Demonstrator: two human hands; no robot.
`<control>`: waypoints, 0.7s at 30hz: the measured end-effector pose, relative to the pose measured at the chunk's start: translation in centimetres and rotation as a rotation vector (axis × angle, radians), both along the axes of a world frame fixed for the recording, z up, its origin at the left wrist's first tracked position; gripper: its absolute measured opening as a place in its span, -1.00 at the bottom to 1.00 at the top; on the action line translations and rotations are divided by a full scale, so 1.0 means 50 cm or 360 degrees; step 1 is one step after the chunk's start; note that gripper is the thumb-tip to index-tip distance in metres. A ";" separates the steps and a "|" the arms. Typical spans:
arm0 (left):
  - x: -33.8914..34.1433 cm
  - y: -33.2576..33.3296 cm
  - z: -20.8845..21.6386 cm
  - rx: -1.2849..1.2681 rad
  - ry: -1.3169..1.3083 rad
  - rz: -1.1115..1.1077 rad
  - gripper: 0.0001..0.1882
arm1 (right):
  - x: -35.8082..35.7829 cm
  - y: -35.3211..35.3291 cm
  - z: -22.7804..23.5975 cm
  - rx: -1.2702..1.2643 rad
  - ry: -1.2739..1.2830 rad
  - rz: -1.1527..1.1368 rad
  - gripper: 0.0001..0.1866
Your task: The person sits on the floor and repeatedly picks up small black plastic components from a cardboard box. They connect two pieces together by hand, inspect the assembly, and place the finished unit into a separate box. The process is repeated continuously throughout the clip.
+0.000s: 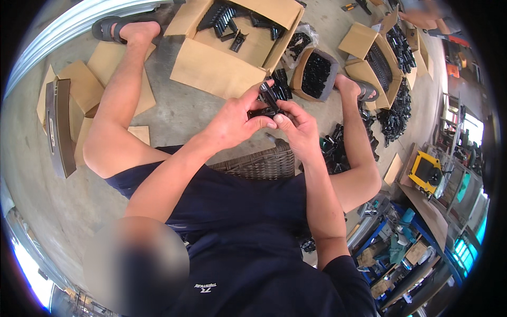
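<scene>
Presently, you have a black part point(268, 98) in both hands, raised in front of you above the concrete floor. Its two sections meet at an angle near your right fingertips; whether they are one piece or two cannot be told. Your left hand point(237, 117) is half curled, thumb and index finger spread around the part and bearing on it from the left. Your right hand point(300, 124) is nearly closed, thumb and fingers pinching its lower right end.

Directly below the hands in view is a woven basket point(259, 165), partly covered by your dark shorts. Beyond the hands is an open carton point(211, 68), holding stacked black parts point(224, 21), with one lying apart from the stack. To its right are a small box point(298, 82) filled with small black pieces and, just behind that, a clear plastic bag point(312, 34) of dark pieces. Loose black parts point(332, 148) lie on the floor inside your right leg.

Past your right foot is a second carton point(365, 75) with dark parts in rows. A co-worker's arm point(428, 20) shows at upper right.

Markings: your dark shirt point(248, 264) bears a white emblem point(205, 288) over a short line of lettering, inverted in view. A long brown box point(63, 127) at left carries a pale strip, too small to read.
</scene>
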State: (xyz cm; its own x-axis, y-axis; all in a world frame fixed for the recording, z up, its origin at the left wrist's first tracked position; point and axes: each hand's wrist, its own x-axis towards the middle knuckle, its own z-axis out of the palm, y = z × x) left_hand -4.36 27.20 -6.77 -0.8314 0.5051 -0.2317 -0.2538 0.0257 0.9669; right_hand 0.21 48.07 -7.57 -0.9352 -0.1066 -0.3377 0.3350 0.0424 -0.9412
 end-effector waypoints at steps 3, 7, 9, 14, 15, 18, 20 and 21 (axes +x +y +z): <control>0.003 0.003 -0.011 0.0111 -0.0101 0.0043 -0.23 | 0.013 -0.018 -0.028 0.0168 0.0236 -0.0166 -0.68; -0.006 0.004 -0.012 0.0186 -0.0223 0.0075 -0.23 | 0.015 -0.040 -0.032 0.0077 0.0184 -0.0388 -0.68; -0.014 0.003 -0.008 0.0152 -0.0239 0.0060 -0.23 | 0.015 -0.041 -0.032 0.0138 0.0180 -0.0365 -0.69; -0.012 -0.003 0.013 -0.0017 -0.0271 0.0168 -0.22 | -0.021 -0.007 -0.011 0.0004 -0.0030 -0.0157 -0.65; -0.014 0.001 0.012 -0.0018 -0.0239 0.0182 -0.23 | -0.047 0.025 -0.032 -0.0032 0.0071 -0.0134 -0.64; -0.010 0.010 -0.002 -0.0076 -0.0131 0.0216 -0.23 | -0.144 0.161 -0.116 0.0679 0.0042 -0.0466 -0.68; -0.010 0.010 -0.007 -0.0222 0.0001 0.0188 -0.23 | -0.191 0.257 -0.182 0.1121 0.0076 -0.0585 -0.72; -0.010 0.011 -0.013 -0.0255 0.0050 0.0178 -0.23 | -0.206 0.278 -0.189 0.1295 0.0025 -0.0494 -0.74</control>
